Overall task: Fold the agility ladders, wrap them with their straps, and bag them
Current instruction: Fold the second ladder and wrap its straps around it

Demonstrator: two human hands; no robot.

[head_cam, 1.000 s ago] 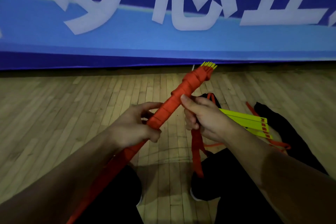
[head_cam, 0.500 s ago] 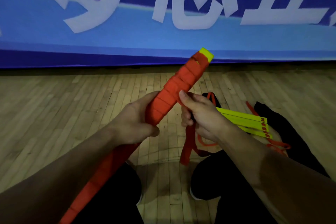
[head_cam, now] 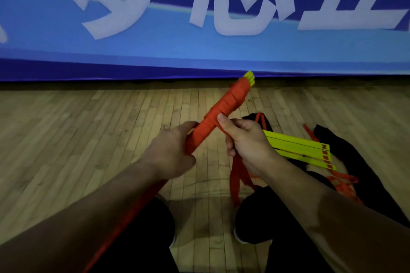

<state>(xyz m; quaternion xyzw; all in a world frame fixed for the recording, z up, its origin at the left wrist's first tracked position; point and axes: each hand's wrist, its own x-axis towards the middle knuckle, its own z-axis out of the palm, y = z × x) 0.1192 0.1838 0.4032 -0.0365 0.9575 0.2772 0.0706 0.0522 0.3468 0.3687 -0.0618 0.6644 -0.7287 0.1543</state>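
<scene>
Your left hand (head_cam: 175,153) grips the strapped ladder bundle (head_cam: 219,115) steady while your right hand (head_cam: 246,142) pinches the loose strap (head_cam: 236,175) taut for wrapping.

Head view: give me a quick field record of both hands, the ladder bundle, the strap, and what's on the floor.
left hand: grips the wrapped ladder bundle near its middle
right hand: pinches the orange strap against the bundle; loose tail hangs below
bundle: orange strap wound along it, yellow rung ends showing at the far tip, tilted up and away
second ladder: yellow rungs, unwrapped, on the wooden floor to the right
black bag: beside it
bagging: not yet done
</scene>
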